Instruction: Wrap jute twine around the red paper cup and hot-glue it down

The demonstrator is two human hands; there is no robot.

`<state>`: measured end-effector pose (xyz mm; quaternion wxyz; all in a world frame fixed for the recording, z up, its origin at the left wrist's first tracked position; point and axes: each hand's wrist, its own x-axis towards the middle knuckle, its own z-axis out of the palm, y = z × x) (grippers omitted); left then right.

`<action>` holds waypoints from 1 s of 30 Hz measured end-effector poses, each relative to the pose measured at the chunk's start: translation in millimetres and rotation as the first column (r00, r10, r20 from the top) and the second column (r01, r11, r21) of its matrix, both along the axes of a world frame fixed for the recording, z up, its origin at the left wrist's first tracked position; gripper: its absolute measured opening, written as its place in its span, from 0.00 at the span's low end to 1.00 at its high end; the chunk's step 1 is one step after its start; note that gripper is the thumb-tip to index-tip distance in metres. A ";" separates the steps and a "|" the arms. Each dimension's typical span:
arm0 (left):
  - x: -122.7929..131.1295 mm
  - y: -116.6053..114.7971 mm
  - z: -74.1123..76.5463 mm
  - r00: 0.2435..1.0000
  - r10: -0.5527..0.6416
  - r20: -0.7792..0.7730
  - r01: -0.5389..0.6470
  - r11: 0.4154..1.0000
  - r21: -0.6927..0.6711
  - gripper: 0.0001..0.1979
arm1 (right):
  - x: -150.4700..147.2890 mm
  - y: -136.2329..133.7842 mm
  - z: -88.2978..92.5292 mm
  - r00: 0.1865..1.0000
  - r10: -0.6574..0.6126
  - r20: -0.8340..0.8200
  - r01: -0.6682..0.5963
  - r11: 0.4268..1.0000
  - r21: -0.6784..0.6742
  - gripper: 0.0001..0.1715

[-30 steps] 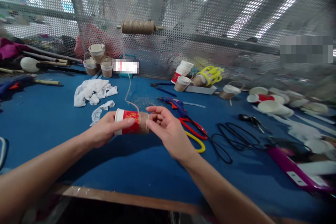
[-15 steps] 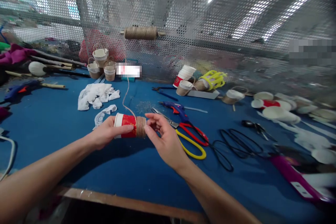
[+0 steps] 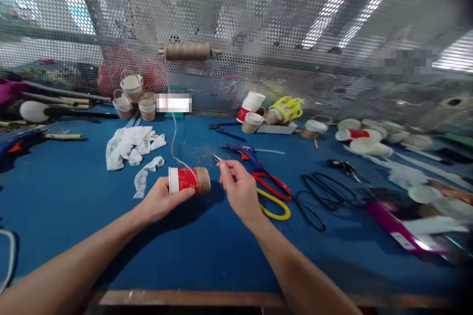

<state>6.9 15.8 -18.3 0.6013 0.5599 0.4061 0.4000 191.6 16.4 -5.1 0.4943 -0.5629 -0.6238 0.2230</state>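
Note:
My left hand (image 3: pixel 157 200) is wrapped round a red and white paper cup (image 3: pixel 185 180) lying on its side above the table. Jute twine (image 3: pixel 203 180) is wound round the right end of the cup. From there a single strand (image 3: pixel 174 133) climbs to a twine roll (image 3: pixel 188 51) on a rod at the mesh. My right hand (image 3: pixel 239 192) is apart from the cup, its fingers curled and thumb pressed in; what they hold, if anything, is hidden. Behind it are scissors (image 3: pixel 275 204) with one red and one yellow handle, their blades mostly covered by the hand.
A blue glue gun (image 3: pixel 251 156) lies behind the scissors, with a black cable (image 3: pixel 325 189) at right. White lace pieces (image 3: pixel 129 145) are at left. Small twine-covered buckets (image 3: pixel 132 87) stand by the mesh, near pliers (image 3: pixel 227 130) and stacked cups (image 3: pixel 252 103).
My right hand has left the wound end of the cup and moved right, over the scissors, its fingers closing. The cup has tilted slightly in my left hand. The view has shifted right.

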 end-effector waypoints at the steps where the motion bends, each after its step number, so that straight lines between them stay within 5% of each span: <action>1: 1.4 -0.8 -1.4 1.000 -0.011 -0.011 0.011 1.000 -0.007 0.13 | 2.4 0.9 -3.7 0.999 0.004 0.041 -0.004 1.000 0.004 0.13; 12: 6.8 -3.5 -0.3 0.996 0.022 0.088 -0.009 0.990 -0.143 0.13 | 0.4 -13.3 -3.4 0.959 0.264 0.098 -0.257 0.963 -0.082 0.14; 19: 7.2 1.5 -1.1 0.970 0.122 0.208 -0.075 0.972 -0.223 0.14 | -1.9 -16.9 -0.4 0.950 0.303 0.078 -0.300 0.953 -0.044 0.09; 30: 6.7 1.9 -0.1 0.974 0.126 0.187 -0.105 0.987 -0.121 0.14 | -8.2 -15.6 -2.0 0.949 0.316 0.007 -0.315 0.947 -0.070 0.08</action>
